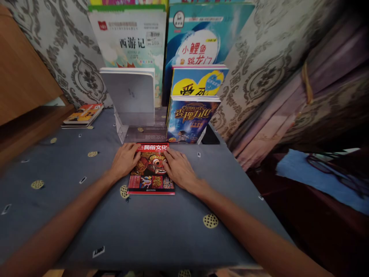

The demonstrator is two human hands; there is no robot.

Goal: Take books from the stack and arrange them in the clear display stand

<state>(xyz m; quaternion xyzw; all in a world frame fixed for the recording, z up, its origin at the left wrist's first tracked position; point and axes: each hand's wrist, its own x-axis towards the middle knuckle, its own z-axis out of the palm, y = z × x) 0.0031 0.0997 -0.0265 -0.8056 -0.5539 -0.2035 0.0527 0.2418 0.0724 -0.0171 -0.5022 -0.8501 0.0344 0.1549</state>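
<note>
A red-framed book with a colourful mask on its cover lies face up on the cloth-covered table. At its upper left side, my left hand grips the edge, fingertips by the corner. My right hand holds the opposite edge, its thumb over the cover. Just beyond the book stands a clear tiered display stand. Its left front tier shows bare clear plastic, and a grey-white book stands behind that. On the right front tier is a dark blue book.
Behind the blue book rise a yellow-and-blue book and a teal book. A white-green book stands back left. Several books lie in a low pile at left. A black flat object is beside the stand; a curtain hangs right.
</note>
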